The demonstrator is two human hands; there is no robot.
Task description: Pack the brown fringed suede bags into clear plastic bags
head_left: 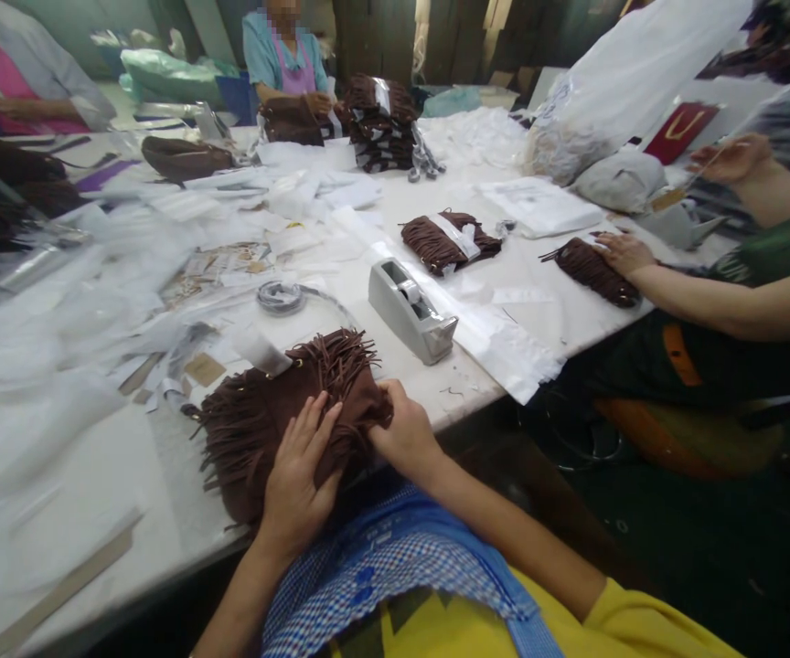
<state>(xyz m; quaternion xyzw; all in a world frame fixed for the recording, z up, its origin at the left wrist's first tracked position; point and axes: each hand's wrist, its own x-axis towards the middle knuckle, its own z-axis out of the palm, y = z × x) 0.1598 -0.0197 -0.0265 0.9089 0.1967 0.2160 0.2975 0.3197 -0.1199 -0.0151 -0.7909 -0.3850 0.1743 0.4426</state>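
A dark brown fringed bag point(250, 420) lies at the front edge of the table, close to my body. My left hand point(303, 466) rests flat on the bag, its fingers stretched out. At the bag's right end my right hand point(399, 425) grips the brown material, thumb and fingers closed around its edge. White wrapping point(261, 349) sticks up from the bag's far side. A grey tape dispenser point(412, 311) stands just beyond my right hand. Left of the dispenser lies a coiled grey strap point(282, 297).
White sheets and scraps point(93, 274) cover the left side. Another fringed bag with a white band point(446, 242) lies beyond the dispenser. A co-worker's hand point(624, 254) touches a brown bag point(597, 272) at right. Stacked brown bags point(381, 123) stand farther back, beside another person point(292, 64).
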